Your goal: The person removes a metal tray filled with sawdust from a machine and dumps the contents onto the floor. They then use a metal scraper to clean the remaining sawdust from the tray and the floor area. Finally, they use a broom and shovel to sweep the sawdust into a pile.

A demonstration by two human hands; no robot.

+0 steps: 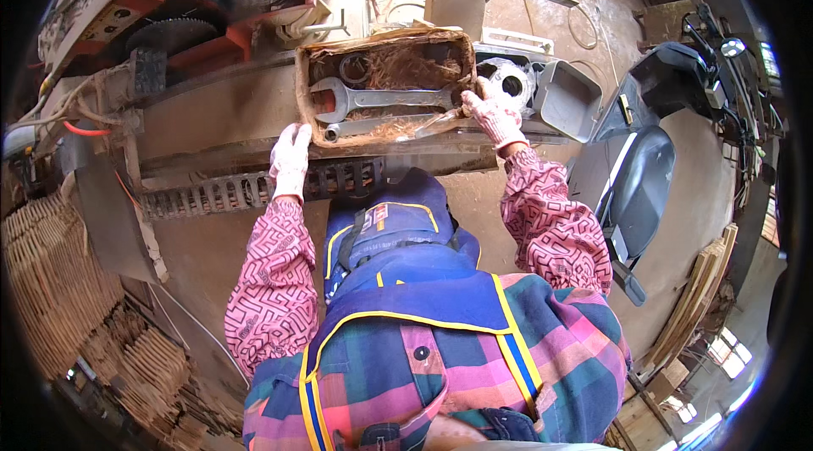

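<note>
A brown, dust-coated open box (302,95) lies in front of me. Inside is a large open-end wrench (394,99), with its jaws toward the left. A longer thin tool, perhaps a second wrench (373,125), lies below it. A round ring (356,68) and many wood shavings (406,64) are in there too. My left hand (290,161), in a pale knit glove, has its fingers closed at the box's near left corner. My right hand (495,118), gloved alike, grips the box's right wall; its fingertips reach over the rim.
Right of the box are a perforated round metal part (510,81) and a grey tray (567,99). A red machine with a toothed saw blade (174,34) stands upper left. A black slotted chain (229,193) runs below the box. Stacked wood strips (59,282) are at left, a dark seat (639,193) at right.
</note>
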